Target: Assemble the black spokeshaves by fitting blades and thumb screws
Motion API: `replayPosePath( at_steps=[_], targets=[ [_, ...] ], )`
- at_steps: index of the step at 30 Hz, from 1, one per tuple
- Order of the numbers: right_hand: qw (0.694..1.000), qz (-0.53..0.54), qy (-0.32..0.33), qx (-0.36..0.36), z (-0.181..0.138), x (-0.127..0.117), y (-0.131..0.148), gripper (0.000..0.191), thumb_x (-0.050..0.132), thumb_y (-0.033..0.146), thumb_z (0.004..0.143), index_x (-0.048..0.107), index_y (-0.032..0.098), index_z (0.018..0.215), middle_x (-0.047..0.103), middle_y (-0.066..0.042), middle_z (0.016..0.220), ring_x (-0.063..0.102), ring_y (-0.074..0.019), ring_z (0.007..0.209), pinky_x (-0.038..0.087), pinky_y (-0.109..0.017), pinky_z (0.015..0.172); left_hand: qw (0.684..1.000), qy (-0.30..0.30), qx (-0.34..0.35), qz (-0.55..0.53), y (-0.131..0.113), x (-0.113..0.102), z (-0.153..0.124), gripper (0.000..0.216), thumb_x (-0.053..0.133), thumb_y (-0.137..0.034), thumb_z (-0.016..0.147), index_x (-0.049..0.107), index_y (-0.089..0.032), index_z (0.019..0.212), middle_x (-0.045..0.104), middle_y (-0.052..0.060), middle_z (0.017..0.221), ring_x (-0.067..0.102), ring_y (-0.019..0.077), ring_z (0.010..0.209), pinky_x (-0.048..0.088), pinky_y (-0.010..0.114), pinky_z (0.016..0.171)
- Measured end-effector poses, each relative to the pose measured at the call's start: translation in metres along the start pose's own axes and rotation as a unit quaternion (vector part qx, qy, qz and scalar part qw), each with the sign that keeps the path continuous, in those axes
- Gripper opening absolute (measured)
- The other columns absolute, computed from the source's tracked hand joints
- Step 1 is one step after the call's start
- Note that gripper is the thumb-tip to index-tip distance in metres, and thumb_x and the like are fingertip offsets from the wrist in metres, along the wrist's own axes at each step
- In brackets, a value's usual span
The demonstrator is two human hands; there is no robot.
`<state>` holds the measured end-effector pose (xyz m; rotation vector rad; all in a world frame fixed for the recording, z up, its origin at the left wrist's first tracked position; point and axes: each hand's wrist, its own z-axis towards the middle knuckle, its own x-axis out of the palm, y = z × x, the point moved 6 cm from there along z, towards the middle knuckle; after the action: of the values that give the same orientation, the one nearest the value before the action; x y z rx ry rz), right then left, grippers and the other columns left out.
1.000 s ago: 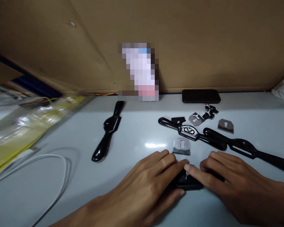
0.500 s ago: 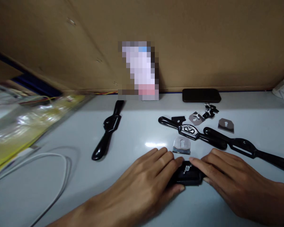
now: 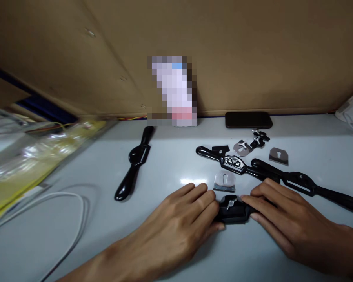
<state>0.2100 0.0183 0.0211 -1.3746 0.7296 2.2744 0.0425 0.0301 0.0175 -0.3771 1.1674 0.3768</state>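
A black spokeshave (image 3: 233,214) lies crosswise near the front of the table, a silver wing screw (image 3: 231,204) at its middle. My left hand (image 3: 188,221) is closed around its left handle, thumb at the near side. On the other handle my right hand (image 3: 285,219) is closed too, fingers at the far side and thumb at the near one. Both handles are mostly hidden by the hands. Just beyond the tool rests a loose steel blade (image 3: 224,182) with a slot. Behind it lies another spokeshave body (image 3: 234,163), and a further spokeshave body (image 3: 300,182) sits to the right.
At the left is a separate spokeshave body (image 3: 134,156). Loose blades (image 3: 279,155), wing screws and black caps (image 3: 257,141) lie near a dark phone (image 3: 248,120). A white cable (image 3: 81,207) and plastic bags (image 3: 32,152) occupy the left side. Cardboard (image 3: 253,55) walls the back.
Fingers of both hands have drawn back from the spokeshave's middle toward its handles, baring more of the wing screw area. The tool sits slightly farther up in view.
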Motion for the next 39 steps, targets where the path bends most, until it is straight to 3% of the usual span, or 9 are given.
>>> replayPosePath(
  at_steps=[4, 7, 12, 19, 25, 33, 39],
  targets=[
    [1.0, -0.018, -0.004, -0.011, -0.002, 0.001, 0.0, 0.04, 0.039, -0.001, 0.095, 0.064, 0.004, 0.127, 0.069, -0.014, 0.099, 0.063, -0.0235, 0.094, 0.057, -0.037, 0.083, 0.999, 0.026, -0.03, -0.031, 0.005, 0.001, 0.0, 0.024, 0.046, -0.03, 0.106, 0.059, -0.012, 0.115, 0.066, 0.008, 0.093, 0.062, 0.0231, 0.083, 0.056, 0.038, 0.073],
    [1.0, -0.019, -0.003, -0.01, -0.003, 0.001, -0.001, 0.038, 0.04, -0.001, 0.095, 0.064, 0.004, 0.124, 0.067, -0.013, 0.098, 0.061, -0.0233, 0.092, 0.057, -0.038, 0.082, 0.998, 0.038, -0.029, -0.043, 0.006, 0.002, 0.001, 0.031, 0.046, -0.03, 0.107, 0.054, -0.01, 0.129, 0.067, 0.009, 0.1, 0.064, 0.0241, 0.089, 0.058, 0.04, 0.076],
    [1.0, -0.019, 0.003, -0.011, -0.005, 0.003, -0.001, 0.043, 0.043, -0.005, 0.09, 0.061, 0.003, 0.128, 0.065, -0.012, 0.097, 0.057, -0.0231, 0.089, 0.057, -0.039, 0.079, 0.997, 0.027, -0.045, -0.058, 0.008, 0.003, 0.001, 0.034, 0.043, -0.04, 0.108, 0.057, -0.011, 0.121, 0.066, 0.008, 0.093, 0.063, 0.0225, 0.081, 0.058, 0.037, 0.068],
    [0.998, -0.055, 0.01, -0.035, -0.003, 0.002, 0.002, 0.049, 0.035, -0.007, 0.086, 0.063, 0.002, 0.124, 0.066, -0.015, 0.099, 0.059, -0.0248, 0.092, 0.058, -0.041, 0.082, 0.999, -0.016, -0.022, -0.017, 0.004, 0.003, -0.001, 0.031, 0.04, -0.036, 0.109, 0.057, -0.011, 0.114, 0.066, 0.006, 0.089, 0.063, 0.0223, 0.079, 0.057, 0.037, 0.07],
    [0.998, -0.047, 0.029, -0.038, 0.0, 0.001, 0.002, 0.055, 0.032, -0.01, 0.079, 0.062, 0.0, 0.125, 0.066, -0.014, 0.092, 0.059, -0.0225, 0.082, 0.058, -0.036, 0.073, 0.999, -0.027, -0.026, -0.028, 0.002, 0.002, 0.0, 0.031, 0.037, -0.035, 0.11, 0.056, -0.011, 0.115, 0.067, 0.007, 0.092, 0.063, 0.0221, 0.08, 0.057, 0.036, 0.07],
    [0.998, -0.051, 0.02, -0.025, -0.005, 0.005, 0.001, 0.047, 0.032, -0.006, 0.09, 0.06, 0.001, 0.127, 0.065, -0.015, 0.101, 0.058, -0.024, 0.092, 0.057, -0.04, 0.082, 0.996, 0.047, -0.017, -0.078, 0.011, 0.001, 0.001, 0.028, 0.042, -0.029, 0.107, 0.058, -0.012, 0.123, 0.064, 0.008, 0.097, 0.062, 0.0234, 0.085, 0.058, 0.038, 0.073],
    [1.0, -0.008, 0.011, -0.009, -0.002, 0.005, -0.005, 0.037, 0.041, 0.002, 0.096, 0.057, 0.003, 0.129, 0.064, -0.013, 0.099, 0.057, -0.0234, 0.089, 0.056, -0.038, 0.08, 1.0, 0.021, 0.011, -0.009, 0.012, 0.003, -0.001, 0.03, 0.05, -0.034, 0.106, 0.06, -0.009, 0.12, 0.064, 0.008, 0.093, 0.063, 0.023, 0.082, 0.058, 0.037, 0.07]
  ],
)
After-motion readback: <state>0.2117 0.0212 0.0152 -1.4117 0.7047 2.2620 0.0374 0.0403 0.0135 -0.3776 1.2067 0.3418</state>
